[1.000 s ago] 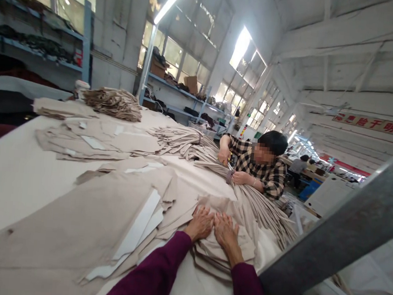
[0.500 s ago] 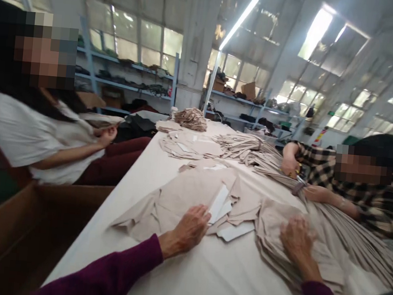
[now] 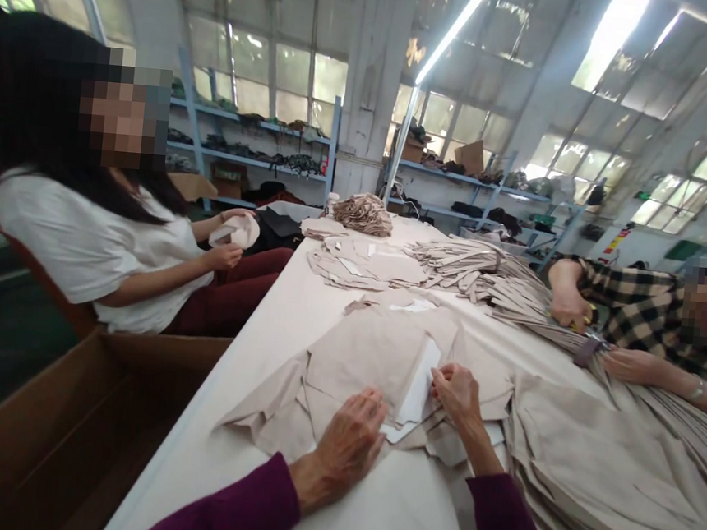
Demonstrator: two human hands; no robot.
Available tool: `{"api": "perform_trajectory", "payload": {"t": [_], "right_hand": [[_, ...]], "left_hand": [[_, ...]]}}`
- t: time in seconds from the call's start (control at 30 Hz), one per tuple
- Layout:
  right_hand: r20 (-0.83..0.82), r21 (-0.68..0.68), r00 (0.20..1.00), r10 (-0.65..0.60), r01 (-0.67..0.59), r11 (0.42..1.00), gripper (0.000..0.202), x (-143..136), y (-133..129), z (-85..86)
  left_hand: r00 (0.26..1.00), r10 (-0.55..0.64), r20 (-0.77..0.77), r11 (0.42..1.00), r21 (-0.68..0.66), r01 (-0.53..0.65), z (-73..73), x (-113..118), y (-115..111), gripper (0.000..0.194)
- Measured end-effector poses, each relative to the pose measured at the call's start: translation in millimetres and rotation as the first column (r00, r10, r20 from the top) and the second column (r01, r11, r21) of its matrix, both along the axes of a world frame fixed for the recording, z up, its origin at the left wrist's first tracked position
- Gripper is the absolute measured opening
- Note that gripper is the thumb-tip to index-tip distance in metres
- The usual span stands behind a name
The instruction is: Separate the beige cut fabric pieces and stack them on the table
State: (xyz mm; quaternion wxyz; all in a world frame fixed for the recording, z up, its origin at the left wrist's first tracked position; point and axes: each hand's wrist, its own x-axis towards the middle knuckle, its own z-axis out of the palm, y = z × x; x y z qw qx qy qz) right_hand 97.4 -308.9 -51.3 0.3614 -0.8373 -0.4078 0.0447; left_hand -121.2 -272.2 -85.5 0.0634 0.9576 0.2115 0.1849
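My left hand [image 3: 351, 438] lies palm down, fingers stretched out, on the lower edge of a beige fabric piece [image 3: 361, 356] in a loose pile on the table. To its right, the fingertips of my right hand [image 3: 458, 396] pinch together at the right edge of a white strip [image 3: 421, 382] that shows beside the beige cloth. The thumb tip is partly hidden. More beige pieces with white corners lie under and around both hands. A folded stack of beige cloth [image 3: 609, 452] is right of my right hand.
A white-covered table [image 3: 245, 371] holds further beige piles and a heaped bundle [image 3: 363, 214]. On the right, a person in a checked shirt [image 3: 641, 298] handles long beige strips. A seated person in white [image 3: 89, 242] holds pale cloth on the left, behind an open cardboard box [image 3: 93, 407].
My right hand has left the folded stack, moving left to the white strip's edge. My left hand stays on the pile. The person at left now holds up a pale piece.
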Motion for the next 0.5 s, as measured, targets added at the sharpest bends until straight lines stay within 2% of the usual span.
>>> {"api": "perform_trajectory", "payload": {"t": [0.03, 0.1, 0.2, 0.3, 0.37, 0.5], "right_hand": [[-0.135, 0.018, 0.99, 0.037, -0.035, 0.999, 0.02, 2.8, -3.5, 0.0], [-0.39, 0.081, 0.913, 0.122, -0.098, 0.992, 0.021, 5.5, -10.2, 2.1], [-0.596, 0.23, 0.756, 0.272, -0.163, 0.959, 0.023, 1.4, -15.7, 7.2], [-0.654, 0.36, 0.647, 0.392, -0.19, 0.913, 0.035, -8.8, -14.9, 10.1], [-0.659, 0.448, 0.591, 0.465, -0.188, 0.874, 0.04, -15.2, -11.7, 8.8], [-0.637, 0.545, 0.553, 0.538, -0.171, 0.821, 0.035, -23.7, -4.9, 1.2]], "left_hand": [[1.0, 0.011, 0.003, 1.0, -0.016, -0.011, 2.0, 0.1, -0.4, 0.037], [0.999, 0.035, 0.027, 0.998, -0.061, -0.034, 9.4, 4.1, -0.6, 0.036], [0.99, 0.112, 0.085, 0.986, -0.137, -0.1, 27.3, 22.8, 2.7, 0.042], [0.963, 0.238, 0.127, 0.956, -0.207, -0.209, 44.7, 50.9, 10.0, 0.056], [0.95, 0.282, 0.136, 0.937, -0.252, -0.242, 50.3, 66.7, 15.6, 0.053], [0.946, 0.252, 0.205, 0.908, -0.388, -0.158, 43.5, 78.6, 29.5, 0.037]]}}
